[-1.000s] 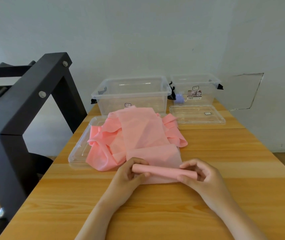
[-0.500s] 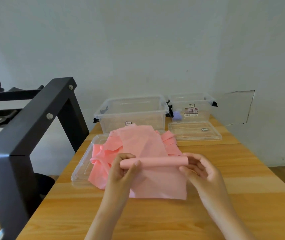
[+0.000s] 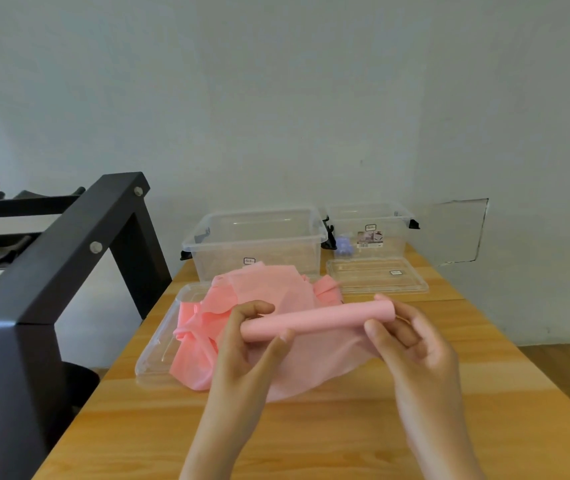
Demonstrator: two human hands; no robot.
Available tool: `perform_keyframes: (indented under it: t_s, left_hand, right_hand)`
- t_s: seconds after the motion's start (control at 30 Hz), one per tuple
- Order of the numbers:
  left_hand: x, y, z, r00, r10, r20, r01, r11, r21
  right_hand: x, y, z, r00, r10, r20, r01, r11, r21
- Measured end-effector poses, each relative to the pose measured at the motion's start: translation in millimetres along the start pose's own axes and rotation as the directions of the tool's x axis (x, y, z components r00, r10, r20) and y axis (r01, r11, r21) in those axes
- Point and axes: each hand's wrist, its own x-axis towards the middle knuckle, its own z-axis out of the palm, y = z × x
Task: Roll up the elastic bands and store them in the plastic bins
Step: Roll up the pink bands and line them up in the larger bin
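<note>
A pink elastic band is partly wound into a tight roll (image 3: 325, 320), held level above the wooden table. My left hand (image 3: 252, 341) grips the roll's left end between thumb and fingers. My right hand (image 3: 411, 344) holds the right end, fingers curled under it. The loose tail of the pink band (image 3: 262, 292) trails back over a clear lid and bunches in a heap behind the roll. Two clear plastic bins stand at the far edge: a large bin (image 3: 255, 244) and a smaller bin (image 3: 370, 230) with a pale purple item inside.
A clear lid (image 3: 159, 355) lies under the heap at the left, and a second lid (image 3: 377, 278) lies flat before the smaller bin. A black metal frame (image 3: 55, 271) stands close on the left. The white wall is right behind the bins.
The roll has been lifted off the table and now hangs in the air between both hands, with the tail drawn up after it. The camera has tilted upward.
</note>
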Motion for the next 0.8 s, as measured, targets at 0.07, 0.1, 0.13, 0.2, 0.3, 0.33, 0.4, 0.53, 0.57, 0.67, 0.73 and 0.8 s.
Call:
perform_keyframes:
  t_s: [0.07, 0.1, 0.13, 0.2, 0.3, 0.33, 0.4, 0.53, 0.57, 0.67, 0.73, 0.8]
  left_hand:
    - [-2, 1, 1, 0.999, 0.030, 0.013, -0.030, 0.999, 0.014]
    - [-2, 1, 2, 0.999, 0.038, 0.018, -0.038, 0.999, 0.014]
    - [-2, 1, 3, 0.999, 0.044, 0.022, -0.044, 0.999, 0.010]
    - [-3, 0, 4, 0.998, 0.052, 0.024, -0.052, 0.999, -0.016]
    - [-4, 0, 5, 0.999, 0.026, 0.034, -0.023, 0.996, -0.088]
    - [-5, 1, 6, 0.999, 0.006, 0.038, -0.002, 0.994, -0.114]
    - [-7, 3, 8, 0.998, -0.017, 0.054, 0.025, 0.991, -0.133]
    - [-6, 0, 7, 0.994, -0.008, 0.113, 0.010, 1.000, -0.015]
    - [-5, 0, 5, 0.994, -0.004, 0.113, 0.004, 1.000, 0.001]
    - [-2, 3, 3, 0.991, 0.045, 0.122, -0.050, 0.998, 0.038]
    - [0, 4, 2, 0.988, 0.061, 0.138, -0.071, 0.996, 0.063]
    - [3, 3, 0, 0.988, 0.041, 0.150, -0.054, 0.995, 0.086]
  right_hand:
    - [-2, -1, -4, 1.000, 0.020, 0.013, -0.020, 0.999, 0.038]
    - [-2, -1, -5, 0.999, 0.027, 0.022, -0.027, 0.999, 0.042]
    - [-3, -1, -7, 0.999, 0.030, 0.028, -0.031, 0.999, 0.035]
    - [-3, 2, -10, 0.999, 0.020, 0.027, -0.020, 1.000, 0.005]
    - [-6, 5, -11, 0.999, -0.039, 0.000, 0.039, 0.998, -0.040]
    - [-8, 6, -10, 0.997, -0.068, -0.023, 0.067, 0.996, -0.056]
    - [-11, 6, -7, 0.989, -0.129, -0.074, 0.123, 0.989, -0.082]
    - [-13, 8, -2, 0.969, -0.219, -0.111, 0.196, 0.963, -0.185]
    - [-13, 9, -1, 0.966, -0.228, -0.118, 0.200, 0.957, -0.212]
    - [-11, 10, 3, 0.964, -0.240, -0.113, 0.205, 0.944, -0.260]
    - [-8, 9, 3, 0.968, -0.227, -0.106, 0.196, 0.949, -0.248]
    - [-2, 7, 0, 0.972, -0.212, -0.101, 0.186, 0.957, -0.221]
